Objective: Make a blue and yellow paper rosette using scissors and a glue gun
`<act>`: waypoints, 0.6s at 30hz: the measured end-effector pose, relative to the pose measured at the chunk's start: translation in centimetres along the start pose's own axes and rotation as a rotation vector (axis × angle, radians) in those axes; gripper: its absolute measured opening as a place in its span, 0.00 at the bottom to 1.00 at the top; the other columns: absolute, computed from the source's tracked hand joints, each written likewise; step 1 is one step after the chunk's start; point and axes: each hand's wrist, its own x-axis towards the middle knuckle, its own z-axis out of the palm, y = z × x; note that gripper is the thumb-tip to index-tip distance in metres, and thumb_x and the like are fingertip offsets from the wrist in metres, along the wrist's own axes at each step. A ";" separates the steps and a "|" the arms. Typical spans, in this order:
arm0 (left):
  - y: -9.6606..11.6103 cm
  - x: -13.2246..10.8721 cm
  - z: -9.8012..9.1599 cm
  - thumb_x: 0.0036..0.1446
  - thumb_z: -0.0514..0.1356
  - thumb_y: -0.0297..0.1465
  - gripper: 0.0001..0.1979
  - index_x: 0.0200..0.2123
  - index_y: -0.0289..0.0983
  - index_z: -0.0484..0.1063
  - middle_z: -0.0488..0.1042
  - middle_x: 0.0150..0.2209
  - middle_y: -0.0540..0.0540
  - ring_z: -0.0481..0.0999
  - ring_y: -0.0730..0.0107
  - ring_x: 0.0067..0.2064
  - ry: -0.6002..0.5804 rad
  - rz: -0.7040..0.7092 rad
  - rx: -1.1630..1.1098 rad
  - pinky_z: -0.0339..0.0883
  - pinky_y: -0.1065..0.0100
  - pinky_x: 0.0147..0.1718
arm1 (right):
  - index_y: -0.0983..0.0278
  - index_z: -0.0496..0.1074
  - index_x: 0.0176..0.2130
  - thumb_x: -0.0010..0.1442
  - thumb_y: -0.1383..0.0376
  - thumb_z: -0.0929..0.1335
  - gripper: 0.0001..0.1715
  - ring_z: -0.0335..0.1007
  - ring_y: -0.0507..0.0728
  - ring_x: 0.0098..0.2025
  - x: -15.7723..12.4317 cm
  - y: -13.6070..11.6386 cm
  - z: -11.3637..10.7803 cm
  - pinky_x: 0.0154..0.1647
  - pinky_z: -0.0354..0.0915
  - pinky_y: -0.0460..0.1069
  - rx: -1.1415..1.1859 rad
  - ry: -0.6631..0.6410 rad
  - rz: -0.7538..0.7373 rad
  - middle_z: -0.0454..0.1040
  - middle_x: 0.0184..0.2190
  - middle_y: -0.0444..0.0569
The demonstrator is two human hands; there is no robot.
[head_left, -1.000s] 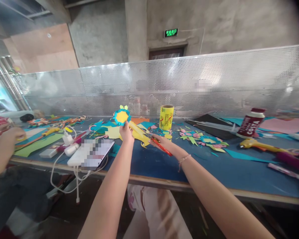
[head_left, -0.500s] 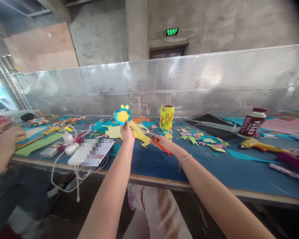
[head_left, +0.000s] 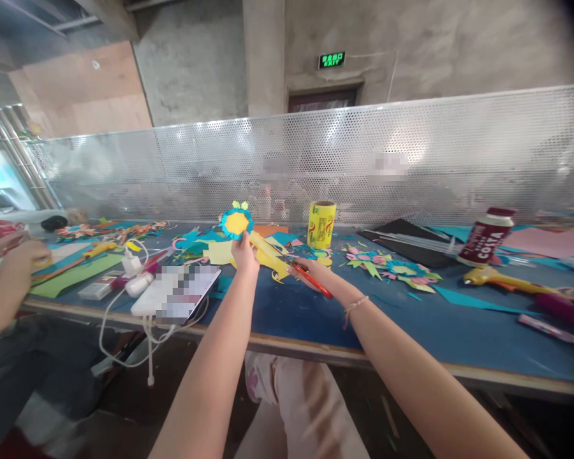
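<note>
My left hand [head_left: 245, 256] is closed, thumb in front, on the lower edge of a paper flower [head_left: 236, 222]. The flower has a yellow centre, a ruffled blue rim and small light-green pieces on top, and is held upright above the table. My right hand [head_left: 312, 274] grips red-handled scissors [head_left: 318, 283], their blades pointing left toward the flower hand; I cannot tell how far apart the blades are. Yellow paper [head_left: 266, 256] lies between the two hands; whether my left hand touches it is unclear.
Behind my right hand stands a yellow tape roll [head_left: 321, 225]. Paper flowers [head_left: 404, 270], a brown bottle [head_left: 486, 237] and a yellow glue gun [head_left: 490, 276] lie rightward. A phone [head_left: 198, 294] and white power strip [head_left: 146, 299] sit left, near another person's hand [head_left: 31, 261].
Almost nothing differs. The view has shifted very slightly, while both hands keep the same hold on the flower and the scissors.
</note>
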 end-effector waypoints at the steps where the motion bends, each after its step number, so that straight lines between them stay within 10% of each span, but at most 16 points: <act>1: 0.0 0.0 0.0 0.51 0.60 0.37 0.12 0.39 0.39 0.68 0.75 0.33 0.48 0.76 0.73 0.36 0.005 -0.007 -0.012 0.66 0.74 0.32 | 0.62 0.68 0.27 0.55 0.47 0.61 0.22 0.61 0.52 0.23 0.0 0.0 0.0 0.25 0.55 0.47 0.000 0.001 -0.004 0.67 0.20 0.44; 18: 0.2 -0.3 0.2 0.51 0.60 0.32 0.07 0.35 0.37 0.68 0.73 0.32 0.49 0.73 0.77 0.30 0.021 -0.048 -0.097 0.65 0.75 0.28 | 0.62 0.66 0.27 0.56 0.46 0.60 0.23 0.60 0.51 0.23 0.0 0.4 0.1 0.24 0.55 0.47 -0.016 -0.026 0.017 0.65 0.20 0.43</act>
